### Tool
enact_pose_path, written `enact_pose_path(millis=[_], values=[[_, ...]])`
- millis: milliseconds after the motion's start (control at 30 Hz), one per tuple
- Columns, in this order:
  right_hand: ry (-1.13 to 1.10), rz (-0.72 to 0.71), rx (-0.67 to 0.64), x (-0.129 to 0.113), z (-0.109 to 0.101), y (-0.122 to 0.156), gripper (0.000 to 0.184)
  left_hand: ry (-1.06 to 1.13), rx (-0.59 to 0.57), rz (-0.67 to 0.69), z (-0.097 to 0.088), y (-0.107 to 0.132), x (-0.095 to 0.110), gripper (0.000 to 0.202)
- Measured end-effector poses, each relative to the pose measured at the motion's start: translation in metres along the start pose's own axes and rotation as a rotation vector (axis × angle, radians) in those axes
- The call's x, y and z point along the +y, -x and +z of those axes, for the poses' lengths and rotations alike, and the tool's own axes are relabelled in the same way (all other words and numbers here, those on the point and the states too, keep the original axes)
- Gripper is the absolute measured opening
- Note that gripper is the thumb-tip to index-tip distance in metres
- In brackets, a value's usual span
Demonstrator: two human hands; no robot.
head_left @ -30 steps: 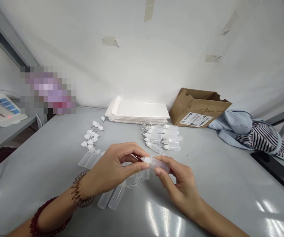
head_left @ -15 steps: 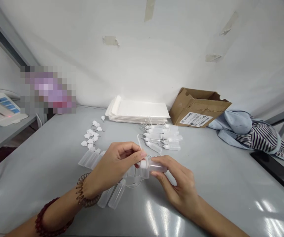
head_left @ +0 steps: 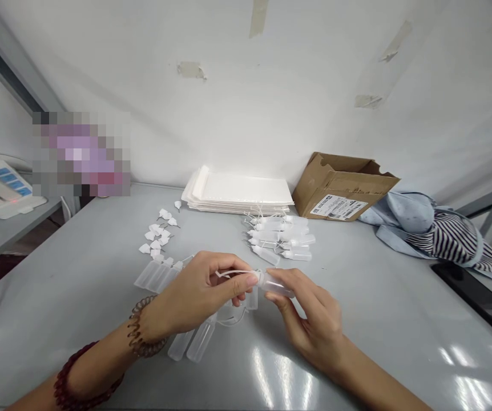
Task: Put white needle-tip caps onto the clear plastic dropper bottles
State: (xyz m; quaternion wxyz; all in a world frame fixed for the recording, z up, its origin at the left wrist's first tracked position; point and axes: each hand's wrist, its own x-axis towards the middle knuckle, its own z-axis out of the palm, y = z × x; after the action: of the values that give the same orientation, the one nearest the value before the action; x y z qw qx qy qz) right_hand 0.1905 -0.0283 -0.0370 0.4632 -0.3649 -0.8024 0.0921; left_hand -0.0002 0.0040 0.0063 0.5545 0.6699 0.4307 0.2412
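A small translucent squeeze bottle point(head_left: 281, 287) lies sideways between my hands, its neck pointing left. My right hand point(head_left: 312, 314) is closed round the bottle's body, thumb below and fingers above. With thumb and fingers, my left hand point(head_left: 203, 288) pinches the white cap point(head_left: 258, 278) at the neck, covering most of it. A thin white strap point(head_left: 234, 272) trails left from the cap across the left fingers. Under and beside my hands lie loose bottles point(head_left: 201, 341), partly hidden. Several white needle tips point(head_left: 155, 231) lie beyond my left hand.
Bottles with needle tips point(head_left: 278, 235) are piled behind my hands. Farther back are a stack of white padded envelopes point(head_left: 241, 188) and an open cardboard box point(head_left: 342, 188). At the right are folded cloth point(head_left: 421, 222) and a black phone-like slab point(head_left: 477, 297). A white device point(head_left: 6, 188) stands far left.
My left fingers have shifted onto the bottle's cap and neck. The strap, which stood upward, now lies leftward over my left hand. The right hand keeps its hold.
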Motion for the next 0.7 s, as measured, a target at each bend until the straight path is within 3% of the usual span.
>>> enact_pose_path(millis=[133, 267, 333, 433, 533, 600, 633, 700], values=[[-0.291, 0.37, -0.121, -0.005, -0.006, -0.006, 0.015, -0.213, 0.09, 0.209, 0.002, 0.0, -0.005, 0.016], [-0.735, 0.802, -0.262, -0.004, -0.008, -0.011, 0.025, -0.35, 0.126, 0.42, 0.001, 0.0, -0.012, 0.01], [-0.86, 0.911, -0.311, -0.004, -0.007, -0.012, 0.029, -0.383, 0.118, 0.479, -0.001, 0.001, -0.013, 0.01], [-0.737, 0.811, -0.312, -0.002, -0.01, -0.013, 0.029, -0.389, 0.107, 0.493, -0.001, 0.001, -0.013, 0.01], [-0.294, 0.411, -0.185, 0.008, -0.017, -0.014, 0.016, -0.367, 0.161, 0.434, -0.002, 0.0, -0.011, 0.013], [0.005, 0.171, 0.008, 0.024, -0.024, -0.016, 0.016, -0.349, 0.234, 0.357, -0.005, -0.001, -0.01, 0.017], [0.132, 0.153, 0.119, 0.034, -0.027, -0.017, 0.017, -0.341, 0.276, 0.31, -0.007, -0.002, -0.01, 0.019], [0.261, 0.247, 0.246, 0.056, -0.033, -0.02, 0.018, -0.328, 0.355, 0.228, -0.012, -0.002, -0.01, 0.021]])
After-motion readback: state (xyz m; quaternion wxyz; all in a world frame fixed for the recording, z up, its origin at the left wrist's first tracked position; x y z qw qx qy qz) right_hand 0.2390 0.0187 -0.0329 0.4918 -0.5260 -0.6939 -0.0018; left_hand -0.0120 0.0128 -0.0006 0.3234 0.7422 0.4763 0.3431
